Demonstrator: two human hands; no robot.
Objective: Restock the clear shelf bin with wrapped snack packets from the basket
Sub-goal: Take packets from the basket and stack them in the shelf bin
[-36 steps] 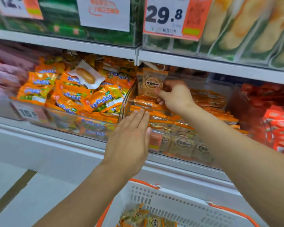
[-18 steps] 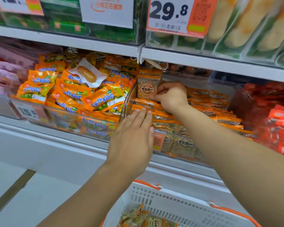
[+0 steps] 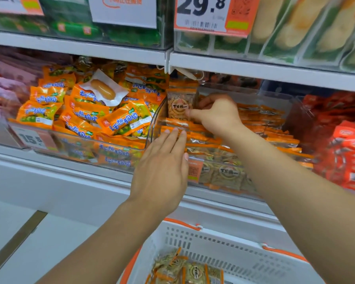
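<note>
Clear plastic shelf bin (image 3: 155, 117) — inside its back-left corner the right hand (image 3: 215, 114) pinches an upright snack packet (image 3: 180, 103); the left hand (image 3: 162, 167), fingers straight, rests at the bin's front. Below — the basket (image 3: 223, 244).

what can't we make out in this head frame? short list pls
- Basket: cut off by the bottom edge, so the remaining packet count is unknown.
- Right hand: its palm side faces away, so the grip on the upright packet is unclear.
- Clear bin: its left front is hidden behind the left hand.
- Left price tag: blurred and only partly readable.
</note>
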